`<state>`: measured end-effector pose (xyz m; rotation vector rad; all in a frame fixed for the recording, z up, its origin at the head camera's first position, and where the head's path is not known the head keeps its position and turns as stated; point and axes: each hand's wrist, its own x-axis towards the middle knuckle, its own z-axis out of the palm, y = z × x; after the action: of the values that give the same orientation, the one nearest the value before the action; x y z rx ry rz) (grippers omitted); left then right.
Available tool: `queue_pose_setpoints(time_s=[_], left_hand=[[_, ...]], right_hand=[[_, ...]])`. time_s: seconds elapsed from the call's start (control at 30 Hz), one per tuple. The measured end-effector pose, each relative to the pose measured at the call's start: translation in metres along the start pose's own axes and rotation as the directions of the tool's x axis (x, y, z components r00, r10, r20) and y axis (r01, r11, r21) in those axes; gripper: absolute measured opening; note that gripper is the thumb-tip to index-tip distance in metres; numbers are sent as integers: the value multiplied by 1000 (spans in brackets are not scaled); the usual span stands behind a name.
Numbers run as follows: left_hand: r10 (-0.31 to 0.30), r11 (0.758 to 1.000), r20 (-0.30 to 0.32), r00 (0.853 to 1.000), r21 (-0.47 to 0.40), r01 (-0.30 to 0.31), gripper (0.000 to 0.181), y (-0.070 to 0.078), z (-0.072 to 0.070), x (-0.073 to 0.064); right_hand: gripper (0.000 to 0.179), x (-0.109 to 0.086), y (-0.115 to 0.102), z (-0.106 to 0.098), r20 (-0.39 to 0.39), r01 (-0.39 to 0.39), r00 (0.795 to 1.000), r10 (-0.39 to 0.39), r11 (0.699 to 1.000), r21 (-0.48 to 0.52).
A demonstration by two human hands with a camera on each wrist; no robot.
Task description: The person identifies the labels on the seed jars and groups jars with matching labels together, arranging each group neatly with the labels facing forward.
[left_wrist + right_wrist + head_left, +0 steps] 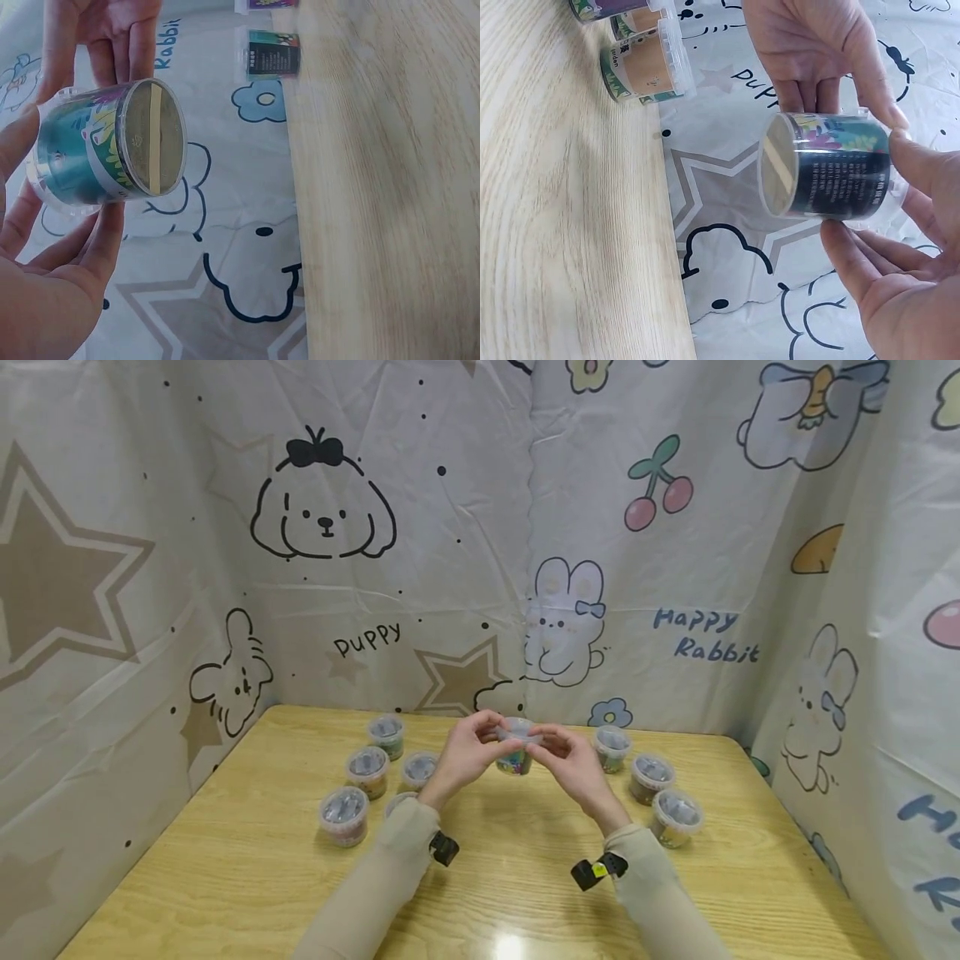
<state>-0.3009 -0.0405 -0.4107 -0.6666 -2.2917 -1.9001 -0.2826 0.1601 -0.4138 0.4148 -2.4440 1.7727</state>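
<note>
A small lidded plastic tub (514,764) with a teal, patterned label is held up over the far part of the table. My left hand (467,753) grips its left side, thumb and fingers near the lid rim. From the other side my right hand (567,766) grips the same rim, with both thumbs close together. In the left wrist view the tub (82,150) shows its base, crossed by a pale strip. The right wrist view shows a dark text panel on the tub (844,180). The lid is partly hidden by fingers.
Similar lidded tubs stand on the wooden table (510,877): several at left, including one tub (344,816) nearest the front and another partly behind the left forearm, and three at right, such as the tub (677,817). A printed curtain (450,527) encloses the back and sides.
</note>
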Motion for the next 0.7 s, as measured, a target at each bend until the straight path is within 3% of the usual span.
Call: queue_pose_setpoints(time_s=[0.27, 0.47, 0.7], left_hand=[[-20, 1000, 31, 999, -1, 20, 27, 0, -3, -1], [-54, 998, 94, 994, -24, 57, 28, -1, -9, -5], [-81, 996, 160, 984, -13, 84, 30, 0, -13, -5]], right_hand=[[28, 1, -1, -3, -21, 34, 999, -33, 999, 20], [28, 1, 2, -5, 26, 19, 999, -21, 999, 49], [31, 0, 5, -3, 82, 54, 995, -62, 993, 105]])
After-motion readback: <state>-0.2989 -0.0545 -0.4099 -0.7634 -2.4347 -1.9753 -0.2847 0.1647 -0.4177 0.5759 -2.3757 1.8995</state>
